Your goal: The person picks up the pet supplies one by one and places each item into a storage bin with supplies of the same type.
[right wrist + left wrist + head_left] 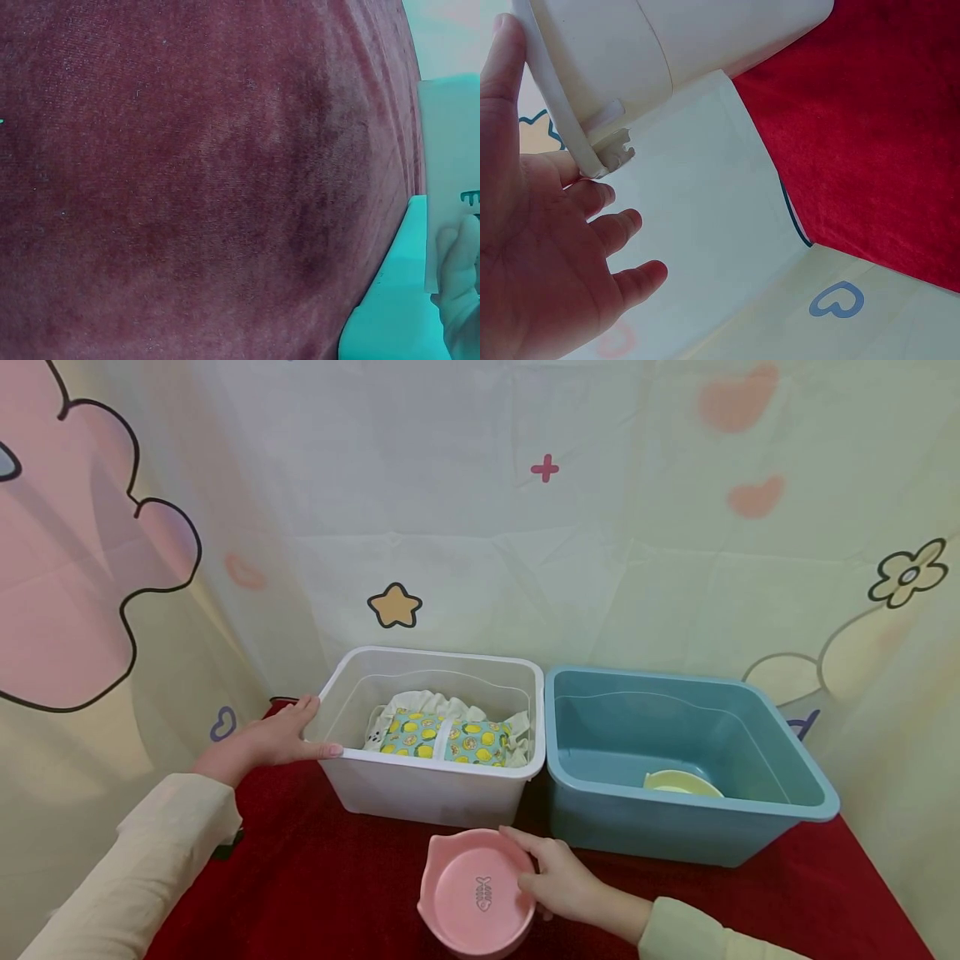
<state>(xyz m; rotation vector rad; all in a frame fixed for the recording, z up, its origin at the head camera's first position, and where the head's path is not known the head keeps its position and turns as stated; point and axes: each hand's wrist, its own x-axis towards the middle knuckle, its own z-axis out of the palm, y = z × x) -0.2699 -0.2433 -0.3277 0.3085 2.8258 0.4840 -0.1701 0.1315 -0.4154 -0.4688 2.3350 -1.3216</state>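
Observation:
In the head view my right hand [562,881] holds a pink bowl [480,889] by its right side. The bowl has pointed ears and a fishbone print inside, and is held in front of the two bins. Part of the bowl's side [454,150] and fingers [461,270] show at the right wrist view's edge. My left hand [273,742] rests on the left front corner of a white bin [435,793], thumb along the front rim, fingers extended over the left rim. A lemon-print fabric bundle [416,733] with a white strap and ruffles lies in that bin.
A blue bin [652,827] stands right of the white one, a pale yellow dish [682,782] inside, partly hidden by the front rim. Red cloth [300,877] covers the table. A printed curtain [465,510] hangs close behind. A small dark object [227,845] lies by the left sleeve.

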